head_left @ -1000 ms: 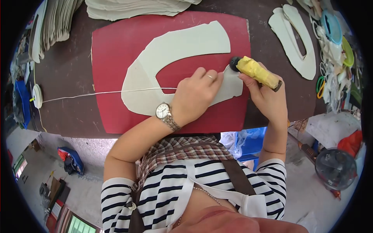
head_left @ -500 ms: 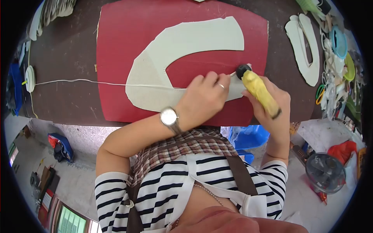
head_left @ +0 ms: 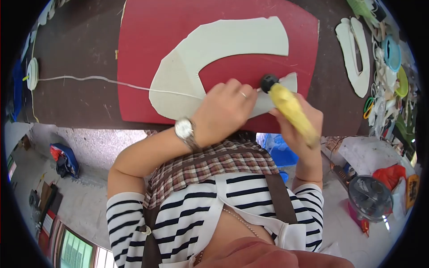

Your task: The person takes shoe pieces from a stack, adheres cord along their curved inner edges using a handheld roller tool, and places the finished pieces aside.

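Note:
Lying on the red board (head_left: 306,44) is a curved cream sheet (head_left: 246,35). My left hand (head_left: 223,107), wearing a watch, rests over its lower arm. Its fingers are pressed together on a white cord (head_left: 105,79), which runs left across the sheet to a spool (head_left: 32,73). My right hand (head_left: 311,115) is wrapped round a hammer (head_left: 288,105) with a yellow-wrapped handle. The hammer's black head (head_left: 269,83) is just right of my left fingers, over the sheet's inner edge. Whether it touches the sheet cannot be seen.
Another cream loop-shaped piece (head_left: 355,58) lies on the dark table (head_left: 76,49) at the right. Scissors with green and orange handles (head_left: 368,107), a blue ring (head_left: 392,52) and scraps crowd the right edge. Below are a blue stool (head_left: 281,152) and a fan (head_left: 370,196).
The view has shifted over the table. The hammer head has moved left, closer to my left fingers, uncovering more of the sheet's lower end. Both hands keep their holds.

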Available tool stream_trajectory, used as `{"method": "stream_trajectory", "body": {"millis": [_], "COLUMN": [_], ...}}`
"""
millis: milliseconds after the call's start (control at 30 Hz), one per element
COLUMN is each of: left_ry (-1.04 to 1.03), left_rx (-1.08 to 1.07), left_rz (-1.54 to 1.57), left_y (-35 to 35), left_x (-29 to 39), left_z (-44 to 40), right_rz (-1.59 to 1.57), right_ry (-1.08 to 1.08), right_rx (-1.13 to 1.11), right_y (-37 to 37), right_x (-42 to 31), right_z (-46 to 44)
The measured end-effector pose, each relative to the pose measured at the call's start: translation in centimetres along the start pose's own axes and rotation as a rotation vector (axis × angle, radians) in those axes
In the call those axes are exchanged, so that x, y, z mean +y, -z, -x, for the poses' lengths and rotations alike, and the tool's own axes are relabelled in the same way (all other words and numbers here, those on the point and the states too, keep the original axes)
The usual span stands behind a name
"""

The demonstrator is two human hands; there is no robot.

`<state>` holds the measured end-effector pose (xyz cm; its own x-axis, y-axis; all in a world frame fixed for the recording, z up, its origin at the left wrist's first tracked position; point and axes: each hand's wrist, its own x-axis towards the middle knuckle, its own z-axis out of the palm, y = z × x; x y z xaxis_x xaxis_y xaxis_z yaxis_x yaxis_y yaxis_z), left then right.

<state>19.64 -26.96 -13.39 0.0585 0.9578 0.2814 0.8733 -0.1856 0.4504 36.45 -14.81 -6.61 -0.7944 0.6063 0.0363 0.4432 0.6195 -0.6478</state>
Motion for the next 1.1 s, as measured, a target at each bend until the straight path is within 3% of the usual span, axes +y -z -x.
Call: {"method": "stream_trajectory", "body": {"millis": [67, 200, 267, 433, 467, 500, 600, 633, 733, 800, 867, 900, 1000, 1033, 1100], "left_ry": [0.050, -0.056, 0.013, -0.027, 0.004, 0.026, 0.029, 0.036, 0.047, -0.030, -0.109, -0.129, 0.043, 0.039, -0.014], "left_rx": [0.049, -0.042, -0.021, -0.120, -0.101, -0.096, -0.023, 0.018, 0.050, -0.042, -0.058, 0.001, 0.046, 0.048, -0.003], "left_rz": [0.272, -0.050, 0.238, 0.007, 0.166, 0.243, 0.344, 0.367, 0.299, 0.056, -0.209, -0.253, 0.234, 0.249, 0.040], "left_y": [-0.1, 1.4, 2.1, 3.1, 3.6, 3.6, 2.1, 1.0, -2.4, -2.2, -1.7, -1.7, -1.5, -1.5, -1.5], "left_x": [-1.8, -0.2, -2.5, -1.0, -2.2, -3.1, -2.9, -1.8, 0.2, 1.5, 2.7, 2.6, 0.1, -0.2, 1.1], "left_z": [1.3, 1.6, 2.8, 3.2, 3.0, 3.3, 1.1, -0.2, -3.3, -3.2, -2.5, -2.4, -1.9, -1.4, -1.1], "right_rz": [0.012, 0.002, 0.055, -0.080, -0.099, -0.080, -0.220, -0.172, -0.392, -0.209, -0.125, -0.126, -0.129, -0.030, -0.081], "right_ry": [-0.020, 0.005, -0.025, 0.032, 0.066, -0.015, -0.169, -0.110, -0.244, -0.138, -0.227, -0.291, -0.030, -0.092, -0.176], "right_rx": [-0.073, -0.044, -0.109, -0.065, -0.065, -0.158, -0.095, 0.068, 0.492, 0.365, 0.038, 0.020, 0.189, 0.007, 0.048], "right_y": [-0.1, -0.8, -1.4, -2.2, -2.5, -2.3, 0.7, 1.1, 1.7, 1.4, 2.1, 2.7, 1.4, 1.0, 1.1], "right_x": [0.3, -0.6, -0.8, -0.8, -0.8, -1.2, 0.0, 0.9, 2.2, 2.8, 2.4, 2.2, 1.0, 1.4, 1.0], "right_z": [0.0, 0.9, 1.0, 2.0, 2.1, 1.7, 0.8, 0.9, 1.5, 0.8, 0.2, 0.6, 1.3, 1.4, 1.6]}}
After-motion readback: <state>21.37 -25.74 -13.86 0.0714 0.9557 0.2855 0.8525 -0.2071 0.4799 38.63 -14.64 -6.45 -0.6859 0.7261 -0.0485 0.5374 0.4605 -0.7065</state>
